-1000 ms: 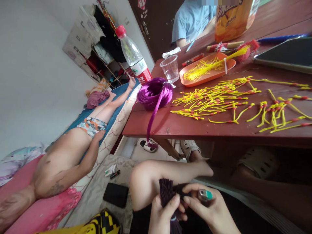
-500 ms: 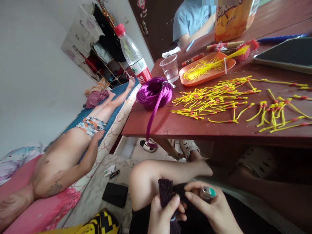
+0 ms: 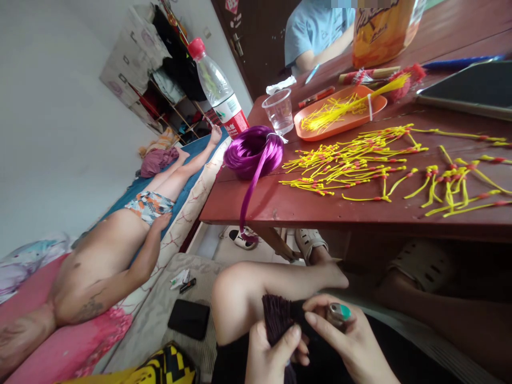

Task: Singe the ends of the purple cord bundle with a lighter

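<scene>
My left hand [image 3: 270,354] is closed around a dark purple tassel [image 3: 277,316], whose cut fringe sticks up above my thumb. My right hand [image 3: 348,346] grips a silver lighter with a green end [image 3: 338,313], held right beside the tassel's fringe. Both hands are low in view, over my lap and beside my bare knee [image 3: 236,298].
A red wooden table [image 3: 320,205] ahead carries a coil of bright purple thread [image 3: 254,152], many yellow cords with red beads [image 3: 360,160], an orange tray [image 3: 340,112], a plastic cup [image 3: 279,111] and a water bottle [image 3: 218,88]. Another person sits at the far side. Someone lies on the bed at left. A black phone [image 3: 189,319] lies on the cushion.
The tassel has tilted slightly right toward the lighter. My hands have barely shifted.
</scene>
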Available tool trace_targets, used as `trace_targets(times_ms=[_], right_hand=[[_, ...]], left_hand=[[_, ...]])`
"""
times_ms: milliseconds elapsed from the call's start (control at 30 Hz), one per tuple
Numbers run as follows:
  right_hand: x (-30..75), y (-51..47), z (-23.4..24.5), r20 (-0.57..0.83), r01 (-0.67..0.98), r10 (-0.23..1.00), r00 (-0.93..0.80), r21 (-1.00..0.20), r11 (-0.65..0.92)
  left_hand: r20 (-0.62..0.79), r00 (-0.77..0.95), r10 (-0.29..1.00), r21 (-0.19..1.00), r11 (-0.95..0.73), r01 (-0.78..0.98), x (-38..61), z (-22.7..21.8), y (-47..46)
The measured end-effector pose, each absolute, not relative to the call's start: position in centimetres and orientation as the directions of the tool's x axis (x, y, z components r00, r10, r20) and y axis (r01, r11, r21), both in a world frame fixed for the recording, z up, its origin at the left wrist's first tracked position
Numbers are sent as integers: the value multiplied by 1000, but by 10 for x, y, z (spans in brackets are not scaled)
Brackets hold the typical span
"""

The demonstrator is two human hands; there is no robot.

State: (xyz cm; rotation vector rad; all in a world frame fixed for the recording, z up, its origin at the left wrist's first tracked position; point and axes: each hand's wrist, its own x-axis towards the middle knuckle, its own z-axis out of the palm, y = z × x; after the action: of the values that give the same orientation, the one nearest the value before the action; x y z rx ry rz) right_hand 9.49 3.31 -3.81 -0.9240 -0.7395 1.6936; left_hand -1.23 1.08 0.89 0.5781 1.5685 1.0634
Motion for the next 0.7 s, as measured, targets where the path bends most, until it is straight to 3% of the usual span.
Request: trace_targets(times_ms=[200, 400, 700], right_hand=[[93, 35, -40, -238, -392, 914, -327, -846, -361], [93, 36, -40, -265, -392, 939, -221, -857, -335], [94, 38, -38, -279, -428, 912, -301, -815, -390]], left_hand=[[-492, -325, 808, 871, 459, -176, -13, 8, 11], [-469, -369, 802, 882, 450, -142, -14, 10, 12], [-405, -302, 863, 911, 407, -56, -11, 6, 12]])
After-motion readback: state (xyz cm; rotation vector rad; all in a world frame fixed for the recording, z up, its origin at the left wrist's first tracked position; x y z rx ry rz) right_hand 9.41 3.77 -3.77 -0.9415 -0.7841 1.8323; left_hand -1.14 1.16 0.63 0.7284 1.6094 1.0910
